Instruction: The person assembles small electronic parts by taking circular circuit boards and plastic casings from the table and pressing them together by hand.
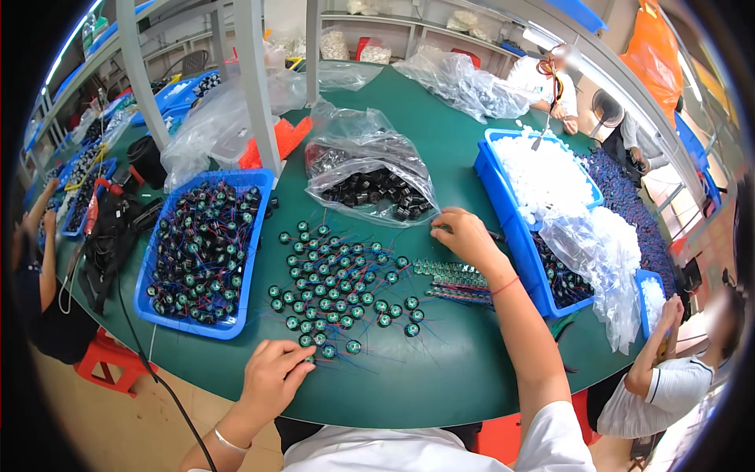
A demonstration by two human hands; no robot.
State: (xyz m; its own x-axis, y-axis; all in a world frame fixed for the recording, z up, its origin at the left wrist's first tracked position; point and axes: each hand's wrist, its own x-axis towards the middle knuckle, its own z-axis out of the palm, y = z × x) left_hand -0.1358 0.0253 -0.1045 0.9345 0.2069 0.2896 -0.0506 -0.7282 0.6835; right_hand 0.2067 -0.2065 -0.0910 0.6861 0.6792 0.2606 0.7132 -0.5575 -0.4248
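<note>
Round wired components (pixel 320 290) spread across a green worktop

The loose cluster, black-sided with green circuit faces and red and blue wires, lies mid-table (pixel 377 403) between two blue trays. The left hand (pixel 271 379) has bent fingers at the cluster's near edge, touching one component; whether they grip it cannot be told. The right hand (pixel 470 237) is half curled beside a clear plastic bag (pixel 366 130) of black parts; whether its fingers pinch anything cannot be told.

The smooth green surface carries a left tray (pixel 197 327) full of similar components, rows of green circuit boards (pixel 456 277), and a right tray (pixel 497 179) heaped with white pieces. Grey metal posts (pixel 255 79) rise over the table; shelving (pixel 409 25) lines the back. A red stool (pixel 114 366) stands on the pale floor, and co-workers sit at the right.
</note>
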